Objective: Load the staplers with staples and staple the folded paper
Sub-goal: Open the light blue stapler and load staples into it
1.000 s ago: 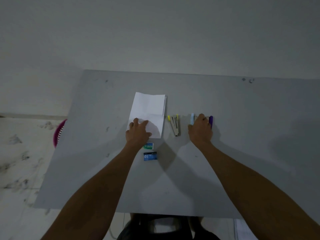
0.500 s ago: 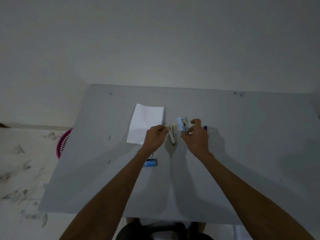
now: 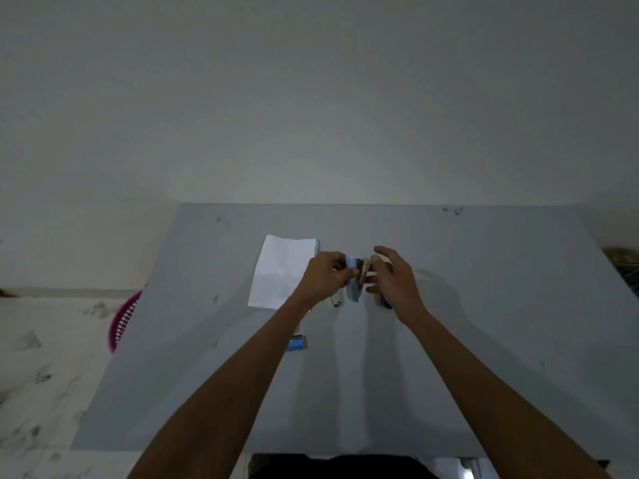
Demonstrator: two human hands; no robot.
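A light blue stapler (image 3: 353, 285) is held up above the grey table (image 3: 484, 340), between both hands. My left hand (image 3: 325, 276) grips its blue body. My right hand (image 3: 394, 280) touches its metal part with thumb and fingers, the other fingers spread. The folded white paper (image 3: 281, 271) lies flat to the left. A yellow-tipped stapler (image 3: 336, 301) lies under my left hand, mostly hidden. A purple stapler (image 3: 385, 301) peeks out under my right hand. A blue staple box (image 3: 296, 342) lies beside my left forearm.
A pink plastic basket (image 3: 121, 321) stands on the floor off the table's left edge. A plain wall rises behind the table. A dark patterned object (image 3: 626, 262) shows at the far right edge.
My right hand picked the blue stapler up off the table. My left hand left the paper and moved right to grip the stapler. The camera tilted up.
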